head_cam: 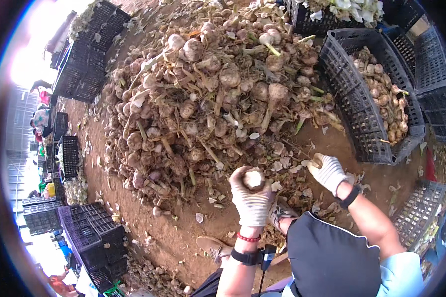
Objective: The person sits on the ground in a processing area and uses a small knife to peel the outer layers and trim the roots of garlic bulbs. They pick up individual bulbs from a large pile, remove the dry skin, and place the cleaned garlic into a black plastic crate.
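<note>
My left hand (251,202), in a striped knit glove with a dirty palm, holds a pale, cleaned garlic bulb (253,179). To its right is my right hand (327,171), gloved the same way, with fingers bent and drawn together. A thin brown stalk or stick (295,147) runs close to those fingertips; I cannot tell whether they grip it. Beyond both hands rises a large heap of garlic bulbs (228,76), many with dry stems and roots. Loose white skins (282,163) lie on the soil between the hands and the heap.
At right stands a black plastic crate (351,92) partly filled with garlic bulbs (384,96). Stacked crates (87,61) border the left side, with more crates (93,234) at lower left. My shoe (213,247) rests on the dirt floor. Another person (41,120) is far left.
</note>
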`<state>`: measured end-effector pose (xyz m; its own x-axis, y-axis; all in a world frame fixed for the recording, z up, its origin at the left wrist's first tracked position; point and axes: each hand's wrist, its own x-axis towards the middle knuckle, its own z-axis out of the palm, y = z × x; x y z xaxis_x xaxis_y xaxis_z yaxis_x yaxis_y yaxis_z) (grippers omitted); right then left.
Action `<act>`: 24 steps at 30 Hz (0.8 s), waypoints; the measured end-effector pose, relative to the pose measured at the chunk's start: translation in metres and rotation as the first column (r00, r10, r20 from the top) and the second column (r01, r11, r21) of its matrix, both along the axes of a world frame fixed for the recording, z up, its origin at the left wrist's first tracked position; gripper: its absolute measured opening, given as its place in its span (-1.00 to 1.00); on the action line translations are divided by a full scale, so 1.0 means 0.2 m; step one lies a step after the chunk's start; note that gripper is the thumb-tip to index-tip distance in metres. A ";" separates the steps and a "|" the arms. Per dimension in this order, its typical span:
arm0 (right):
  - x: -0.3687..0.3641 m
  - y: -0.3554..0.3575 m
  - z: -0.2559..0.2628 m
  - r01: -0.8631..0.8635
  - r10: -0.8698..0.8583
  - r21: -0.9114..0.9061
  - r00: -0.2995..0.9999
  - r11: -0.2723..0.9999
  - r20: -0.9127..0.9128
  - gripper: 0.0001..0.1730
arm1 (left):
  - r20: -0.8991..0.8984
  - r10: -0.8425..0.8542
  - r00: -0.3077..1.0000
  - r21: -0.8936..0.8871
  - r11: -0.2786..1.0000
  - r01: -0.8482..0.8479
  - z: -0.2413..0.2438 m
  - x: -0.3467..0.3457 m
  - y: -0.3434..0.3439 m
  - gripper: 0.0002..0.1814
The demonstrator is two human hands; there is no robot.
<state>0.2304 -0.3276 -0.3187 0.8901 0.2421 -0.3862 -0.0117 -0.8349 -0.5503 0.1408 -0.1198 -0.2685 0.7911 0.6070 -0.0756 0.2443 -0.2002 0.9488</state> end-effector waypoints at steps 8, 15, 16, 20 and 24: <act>-0.18 0.31 0.25 -0.012 0.006 0.326 1.000 0.945 0.019 -0.76 | -0.102 0.462 0.881 -0.923 0.286 -0.257 0.04 -0.01 -0.07 -0.91; -0.10 -0.05 -0.10 0.035 -0.035 0.018 0.999 0.999 -0.040 -0.71 | 0.444 0.685 0.577 -0.895 0.361 0.260 0.46 -0.48 0.57 -0.60; -0.07 -0.09 -0.07 0.128 -0.128 0.030 0.991 0.991 0.022 -0.70 | 0.408 0.681 0.608 -0.904 0.394 0.165 0.47 -0.55 0.65 -0.64; 0.26 -0.26 -0.08 0.299 -0.390 0.252 0.764 0.920 0.515 -0.53 | 0.308 0.646 0.699 -0.825 0.548 -0.142 0.52 -0.61 0.84 -0.71; 0.39 -0.21 -0.10 0.385 -0.386 0.066 0.871 0.921 0.304 -0.47 | -0.082 0.508 0.857 -0.507 0.719 -0.475 0.29 -0.20 0.45 -0.62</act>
